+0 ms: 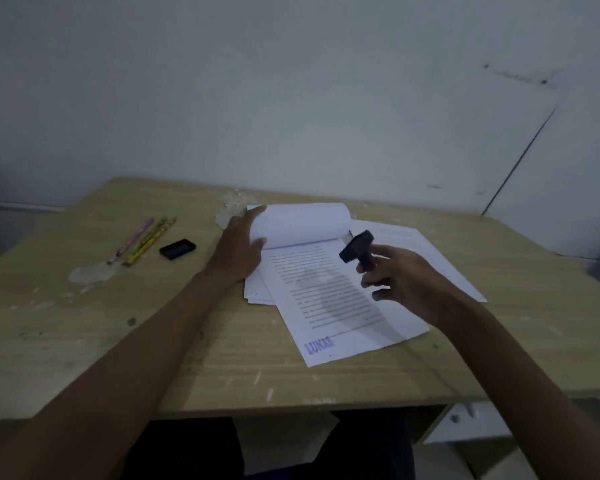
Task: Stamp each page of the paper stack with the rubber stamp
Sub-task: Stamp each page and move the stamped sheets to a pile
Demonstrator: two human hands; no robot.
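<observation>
Head view, one moment, dim light. Item: paper stack (329, 299), lying askew on the wooden bench (84, 341), its upper sheets curled back toward the wall. Left hand (238, 251) rested with fingers straight on that curl, pressing the turned pages down, evidently so the printed page beneath stayed exposed. That page carried a purple mark reading "LUNAS" (319, 347) at its near left corner, so it counted as stamped. Item: rubber stamp (355, 250), black, pinched by its handle in the fingers of the right hand (400, 278) and held tilted above the page, clear of the paper, presumably between impressions. Item: loose sheets (430, 258) to the right, partly under the stack. Item: small black tray (177, 249), probably an ink pad or lid, beside three pencils (142, 240) at left. Obscured: the stamp's face turned away; printed text too blurred to read; the number of pages unstamped could not be judged.
</observation>
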